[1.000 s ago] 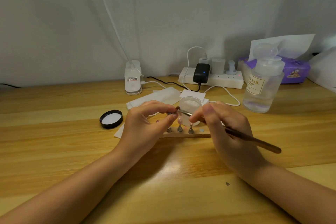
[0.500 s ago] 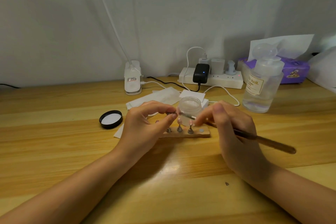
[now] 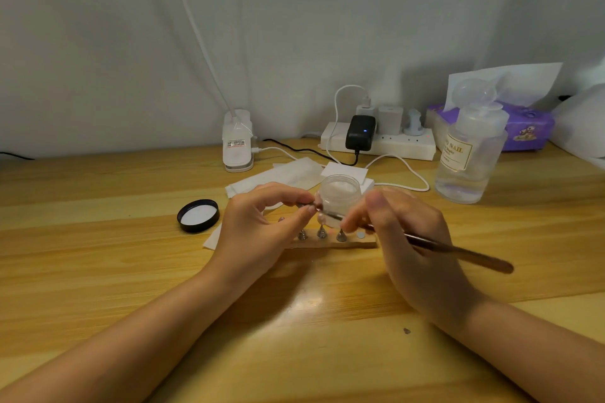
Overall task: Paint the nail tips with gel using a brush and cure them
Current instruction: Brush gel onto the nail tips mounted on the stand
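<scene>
My left hand (image 3: 262, 229) pinches a small metal stand with a nail tip (image 3: 317, 204) between thumb and forefinger, held above the wooden holder (image 3: 330, 243). My right hand (image 3: 406, 239) grips a long brown brush (image 3: 458, 252); its bristle end touches that nail tip. Three more metal stands (image 3: 322, 232) with nail tips stand in the holder. An open clear jar of gel (image 3: 340, 195) sits just behind the holder, and its black lid (image 3: 198, 215) lies to the left.
A white clip lamp (image 3: 238, 144) stands at the back, beside a power strip (image 3: 379, 141) with chargers and cables. A clear pump bottle (image 3: 468, 154) and a purple tissue pack (image 3: 523, 127) are at the right. White wipes (image 3: 281, 177) lie behind the jar.
My right hand drew the brush to the right along the nail tip, then slid back a little toward it. My left hand has held still.
</scene>
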